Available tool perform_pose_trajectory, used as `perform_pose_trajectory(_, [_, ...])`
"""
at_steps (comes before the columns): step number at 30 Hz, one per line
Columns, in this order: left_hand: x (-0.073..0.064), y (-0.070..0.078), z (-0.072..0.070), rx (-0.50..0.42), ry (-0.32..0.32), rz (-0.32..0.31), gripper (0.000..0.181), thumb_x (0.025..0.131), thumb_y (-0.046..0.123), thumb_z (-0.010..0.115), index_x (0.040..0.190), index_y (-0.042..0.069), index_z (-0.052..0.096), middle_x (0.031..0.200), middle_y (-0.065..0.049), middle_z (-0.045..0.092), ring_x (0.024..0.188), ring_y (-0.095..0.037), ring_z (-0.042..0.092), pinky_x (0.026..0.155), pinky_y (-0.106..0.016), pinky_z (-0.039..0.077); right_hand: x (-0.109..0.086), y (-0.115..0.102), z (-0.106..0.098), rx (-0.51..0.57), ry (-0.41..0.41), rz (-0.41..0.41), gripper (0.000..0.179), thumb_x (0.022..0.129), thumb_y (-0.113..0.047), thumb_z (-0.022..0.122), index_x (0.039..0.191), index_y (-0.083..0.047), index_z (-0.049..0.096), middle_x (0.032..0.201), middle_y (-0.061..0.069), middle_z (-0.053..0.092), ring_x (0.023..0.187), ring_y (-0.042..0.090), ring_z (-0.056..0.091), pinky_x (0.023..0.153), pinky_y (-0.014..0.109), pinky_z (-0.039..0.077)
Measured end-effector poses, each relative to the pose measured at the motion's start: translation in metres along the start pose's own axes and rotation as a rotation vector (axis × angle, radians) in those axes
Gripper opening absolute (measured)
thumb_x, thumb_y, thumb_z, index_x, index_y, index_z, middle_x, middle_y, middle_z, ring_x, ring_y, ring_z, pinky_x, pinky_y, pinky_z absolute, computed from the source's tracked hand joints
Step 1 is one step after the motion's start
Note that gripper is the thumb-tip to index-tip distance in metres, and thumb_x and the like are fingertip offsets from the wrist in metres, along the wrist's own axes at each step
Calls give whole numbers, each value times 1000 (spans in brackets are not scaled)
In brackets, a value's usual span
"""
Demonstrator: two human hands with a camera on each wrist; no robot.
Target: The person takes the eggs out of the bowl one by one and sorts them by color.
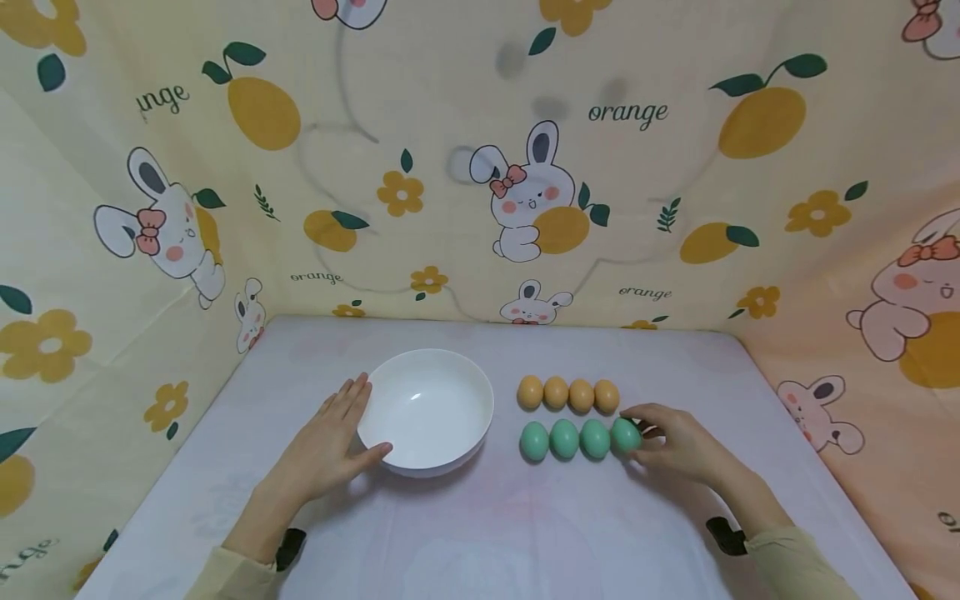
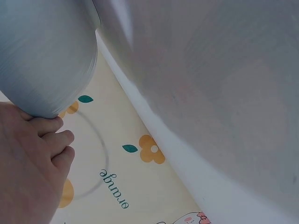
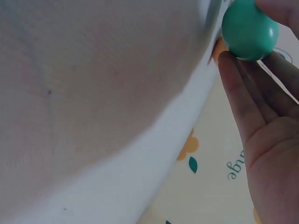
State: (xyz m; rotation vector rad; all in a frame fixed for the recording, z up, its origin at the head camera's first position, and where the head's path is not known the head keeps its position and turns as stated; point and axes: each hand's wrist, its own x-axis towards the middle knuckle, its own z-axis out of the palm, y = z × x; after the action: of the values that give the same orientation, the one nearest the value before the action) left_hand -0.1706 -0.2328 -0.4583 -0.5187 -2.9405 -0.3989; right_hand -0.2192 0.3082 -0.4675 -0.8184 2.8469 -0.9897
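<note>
A white bowl (image 1: pixel 426 408) stands on the table, left of the middle. My left hand (image 1: pixel 322 454) rests against its left side, with the fingers extended along the outer wall and the thumb near the front rim. In the left wrist view, the fingers (image 2: pixel 58 137) meet the bowl's outer wall (image 2: pixel 46 56). To the right lies a row of green eggs (image 1: pixel 565 439), in front of a row of orange-brown eggs (image 1: pixel 556 392). My right hand (image 1: pixel 678 442) pinches the rightmost green egg (image 3: pixel 250 30) between thumb and fingertips.
A white cloth covers the table (image 1: pixel 480 533). Behind it and along both sides hangs a cream cloth (image 1: pixel 435 92) printed with rabbits, oranges and flowers. Black straps (image 1: pixel 726 536) sit at both wrists.
</note>
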Motion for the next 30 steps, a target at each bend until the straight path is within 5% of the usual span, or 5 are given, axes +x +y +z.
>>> perform_pose_trajectory(7, [0,1,0,9,-3,-5,104,96,69,55,161,-7,25,171,-21,19,156,-42,22,126,-56,25,-1,1,1,0,-50,48,59,78,-7,88,132,2,65,126,16,69,103,29,70,88,41,63])
perform_pose_trajectory(30, [-2,0,4,-4,37,19,102,97,68,55,160,-8,27,170,-22,22,156,-42,24,126,-56,26,-2,2,3,-31,-19,31,60,79,-13,91,132,1,65,127,15,68,104,28,70,88,38,63])
